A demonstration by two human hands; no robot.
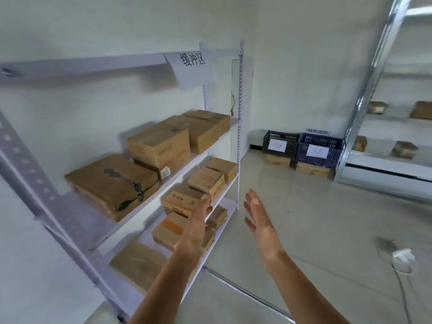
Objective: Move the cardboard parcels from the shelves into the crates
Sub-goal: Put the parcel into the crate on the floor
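Our hands are both empty: the left hand (197,226) and the right hand (258,217) reach forward with fingers spread and palms turned toward each other, in front of the lower tiers of the white shelf rack (239,127), touching nothing yet.

We judge the task barely dented, if begun at all. The rack is full — large cardboard parcels (161,146) on its middle tier and smaller ones on the 2 tiers below, the nearest being a small carton with orange print (181,201) just beyond our left fingertips. The 2 crates stand on the floor well beyond the rack, against the far wall: a black crate (280,142) and a blue crate (319,149) touching side by side, each propped on cartons. What lies inside them we cannot tell. A grey rack beyond the crates holds more small parcels.

A paper sign (192,67) on the rack's top rail reads 缓冲区. The black crate's label reads 天津 and the blue crate's 北京, both blurred. A sign above the blue crate is too blurred to read reliably — as is the carton print.
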